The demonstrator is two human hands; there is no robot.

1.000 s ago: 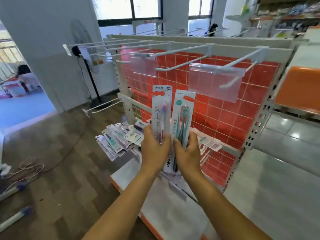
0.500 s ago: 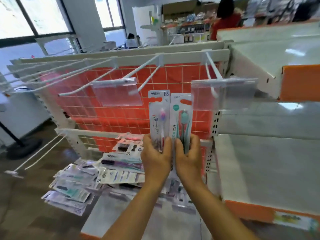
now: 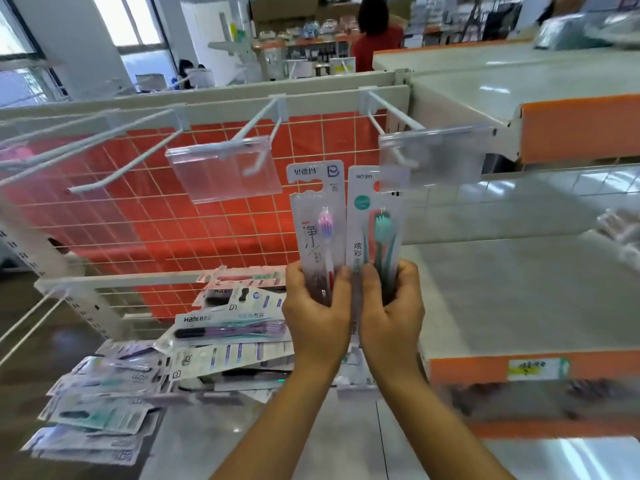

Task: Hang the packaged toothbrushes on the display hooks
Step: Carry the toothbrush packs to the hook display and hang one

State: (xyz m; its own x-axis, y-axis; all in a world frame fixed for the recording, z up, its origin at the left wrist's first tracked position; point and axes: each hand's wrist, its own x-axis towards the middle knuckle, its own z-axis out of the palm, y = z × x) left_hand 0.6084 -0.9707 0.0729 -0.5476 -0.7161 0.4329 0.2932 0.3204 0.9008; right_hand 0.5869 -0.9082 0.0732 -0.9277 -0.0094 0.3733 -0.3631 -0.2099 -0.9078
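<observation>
My left hand (image 3: 317, 313) grips the lower end of an upright pack with a pink-bristled toothbrush (image 3: 317, 216). Right beside it, my right hand (image 3: 391, 317) holds a pack with teal toothbrushes (image 3: 375, 216), also upright. The top of the teal pack sits just below and left of the rightmost white display hook (image 3: 391, 133), whose tip lies behind a clear label holder (image 3: 433, 157). A second hook with a clear label holder (image 3: 225, 168) juts out to the left of the packs. Several more packaged toothbrushes (image 3: 225, 327) lie piled on the low shelf below.
White hooks (image 3: 114, 161) stick out from the red wire grid panel (image 3: 173, 220) toward me on the left. Orange-edged shelves (image 3: 519, 368) stand to the right. A person in red (image 3: 377, 39) stands behind the rack. Loose packs (image 3: 97, 417) spill over the base shelf's left edge.
My view has swung right and closer to the rack. Both packs stay in my hands and have come up near the rightmost hook; the teal pack's top now reaches its label holder.
</observation>
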